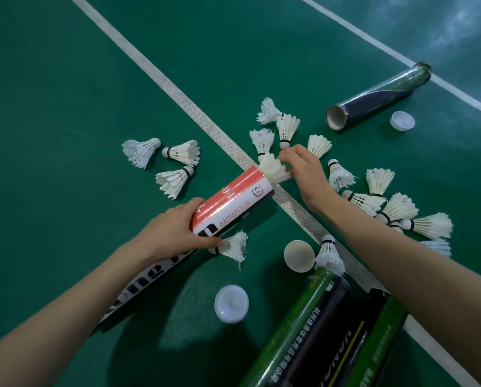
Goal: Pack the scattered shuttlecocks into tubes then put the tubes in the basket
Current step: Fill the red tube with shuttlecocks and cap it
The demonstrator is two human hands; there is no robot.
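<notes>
Observed: left hand (175, 233) is gripping the red-and-white tube (233, 199) mid-length, its long axis running up-right (mouth away from body), while right hand (303, 171) is pinching a shuttlecock (273, 167) at that mouth.

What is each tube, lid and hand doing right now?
Red tube, held tilted, mouth open.
Left hand, grips the red tube.
Right hand, pinches a shuttlecock at its mouth.
Blue tube, lying down, near end open.
White lid, off, lying beside it.
</notes>
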